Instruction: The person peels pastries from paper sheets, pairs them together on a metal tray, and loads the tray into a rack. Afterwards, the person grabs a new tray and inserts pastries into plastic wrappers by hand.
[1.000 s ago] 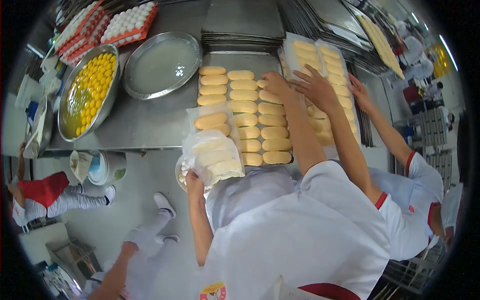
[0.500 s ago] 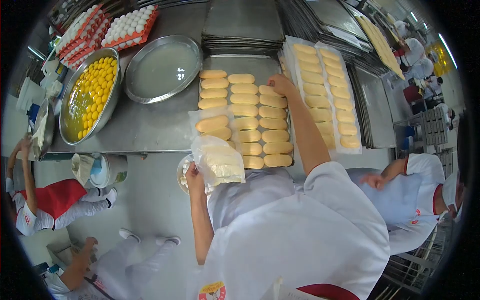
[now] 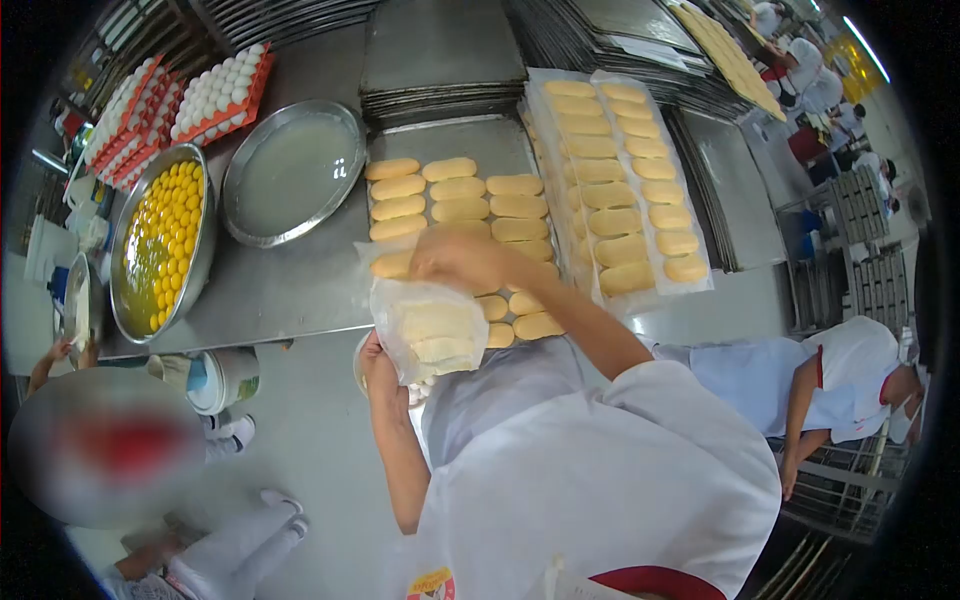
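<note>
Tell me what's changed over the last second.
The right hand, blurred, has left the far end of the right column on the tray and swung nearer and leftward, over the far edge of the paper; whether it holds anything is unclear. A co-worker has withdrawn both hands from the neighbouring buns. The left hand still grips the paper; eggs and yolks stay put.

1 head camera, looking forward-down.

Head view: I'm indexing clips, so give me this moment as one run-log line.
left hand: holds paper sheet; right hand: blurred, at oblong buns, grip unclear; yolk bowl: left of buns
</note>
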A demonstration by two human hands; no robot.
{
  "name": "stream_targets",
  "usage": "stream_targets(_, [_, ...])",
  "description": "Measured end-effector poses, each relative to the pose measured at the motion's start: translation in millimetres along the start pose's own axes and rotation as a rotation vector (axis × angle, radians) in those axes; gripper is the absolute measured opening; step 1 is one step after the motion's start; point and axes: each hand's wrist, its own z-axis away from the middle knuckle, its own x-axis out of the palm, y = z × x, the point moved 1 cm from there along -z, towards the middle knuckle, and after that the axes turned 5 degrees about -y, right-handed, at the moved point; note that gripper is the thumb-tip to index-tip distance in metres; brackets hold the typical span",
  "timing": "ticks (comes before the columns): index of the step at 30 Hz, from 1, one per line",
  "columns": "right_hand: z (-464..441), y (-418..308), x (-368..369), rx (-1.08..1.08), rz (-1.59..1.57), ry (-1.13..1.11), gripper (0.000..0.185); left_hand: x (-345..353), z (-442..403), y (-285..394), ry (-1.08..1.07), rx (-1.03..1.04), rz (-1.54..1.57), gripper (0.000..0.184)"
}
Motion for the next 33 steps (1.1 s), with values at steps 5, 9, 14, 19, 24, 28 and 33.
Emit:
stream_targets(5, [6,-72,20,0.140,0.127,-0.045,0.031,2,-5,-2,0.023,-0.008,0.282,0.009])
stream_targets(9, [12,-78,30,0.240,0.293,-0.158,0.033,9,-6,1,0.093,-0.033,0.118,0.005])
stream_targets(14, [17,-74,33,0.233,0.187,0.067,0.035,19,-1,9,0.033,-0.066,0.156,0.009])
stream_targets(19, [16,-65,31,0.207,-0.098,0.091,0.036,-14,-21,-19,-0.018,-0.012,0.093,0.016])
stream_targets(24, [15,-53,14,0.472,-0.640,0.198,0.034,-9,-14,-15,0.018,-0.044,0.173,0.017])
stream_targets(28, [16,-23,-17,0.569,-0.853,0.580,0.033,2,1,-8,0.063,-0.081,0.156,0.015])
stream_targets(33, [-3,37,-97,0.378,-0.073,0.659,0.032,-21,2,-36,0.026,-0.106,-0.075,0.023])
